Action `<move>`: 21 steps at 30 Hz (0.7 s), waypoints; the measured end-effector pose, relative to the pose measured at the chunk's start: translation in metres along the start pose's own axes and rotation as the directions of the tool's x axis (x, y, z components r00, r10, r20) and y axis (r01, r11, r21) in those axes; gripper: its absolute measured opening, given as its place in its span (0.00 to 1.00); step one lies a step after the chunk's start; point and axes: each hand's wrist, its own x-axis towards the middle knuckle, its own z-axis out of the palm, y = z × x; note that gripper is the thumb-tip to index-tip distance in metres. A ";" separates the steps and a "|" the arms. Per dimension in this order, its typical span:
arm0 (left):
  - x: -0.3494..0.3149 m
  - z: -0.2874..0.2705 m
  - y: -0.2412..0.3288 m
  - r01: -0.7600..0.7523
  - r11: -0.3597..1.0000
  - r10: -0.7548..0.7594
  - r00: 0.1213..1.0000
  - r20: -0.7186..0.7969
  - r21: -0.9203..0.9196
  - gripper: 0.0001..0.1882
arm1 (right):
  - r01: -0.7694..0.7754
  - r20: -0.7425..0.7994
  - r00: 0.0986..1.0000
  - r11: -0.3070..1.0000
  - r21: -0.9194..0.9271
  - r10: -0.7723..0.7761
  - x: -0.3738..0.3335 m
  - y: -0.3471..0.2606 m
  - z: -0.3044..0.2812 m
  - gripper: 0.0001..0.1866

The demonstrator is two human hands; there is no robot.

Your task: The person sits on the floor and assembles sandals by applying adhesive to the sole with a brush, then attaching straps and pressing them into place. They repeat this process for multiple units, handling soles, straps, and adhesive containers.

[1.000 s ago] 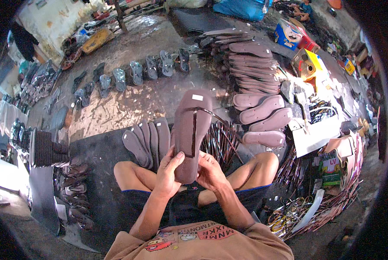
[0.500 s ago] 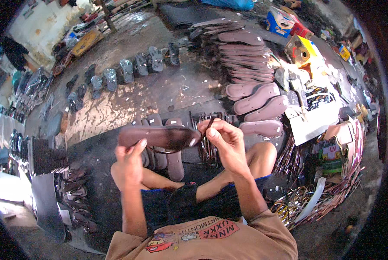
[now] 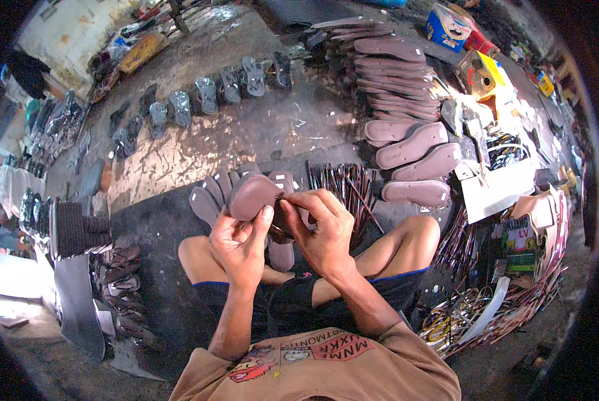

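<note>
My left hand (image 3: 243, 242) is closed on a brown sandal sole (image 3: 251, 196), held tilted up over my lap with one rounded end toward the top. Beside it, my right hand (image 3: 325, 230) pinches a thin dark strap (image 3: 280, 197) at the sole's edge. The fingers of both hands almost meet there, and my right hand hides part of the sole. Behind and below the held piece, several more brown soles (image 3: 206, 204) lie fanned out on the dark mat. A bunch of dark straps (image 3: 345, 190) is spread just beyond my right hand.
A tall stack of brown soles (image 3: 398, 83) stands far right, with loose soles (image 3: 416, 192) nearer. Finished sandals (image 3: 206, 95) form a row at the far left. Cartons (image 3: 481, 75), a white sheet (image 3: 496, 194) and strap bundles (image 3: 463, 314) lie right; dark ridged sheets (image 3: 79, 229) are stacked left.
The sole has turned from lying lengthwise across to a steeper tilt. My left hand has moved right, my right hand slightly left, bringing both closer together at the strap.
</note>
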 end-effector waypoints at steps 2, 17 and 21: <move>-0.005 0.001 0.000 -0.036 0.994 0.035 0.999 0.010 0.099 0.15 | 0.007 0.008 1.000 1.000 -0.023 -0.007 0.001 -0.001 0.001 0.08; -0.011 0.003 0.008 -0.391 0.776 0.384 0.915 0.122 0.494 0.15 | -0.062 -0.026 0.997 0.974 0.219 0.070 -0.011 -0.005 0.010 0.19; -0.015 -0.001 0.008 -0.265 0.858 0.279 0.960 0.032 0.440 0.15 | 0.013 0.015 1.000 0.982 0.187 -0.017 -0.012 0.005 0.010 0.22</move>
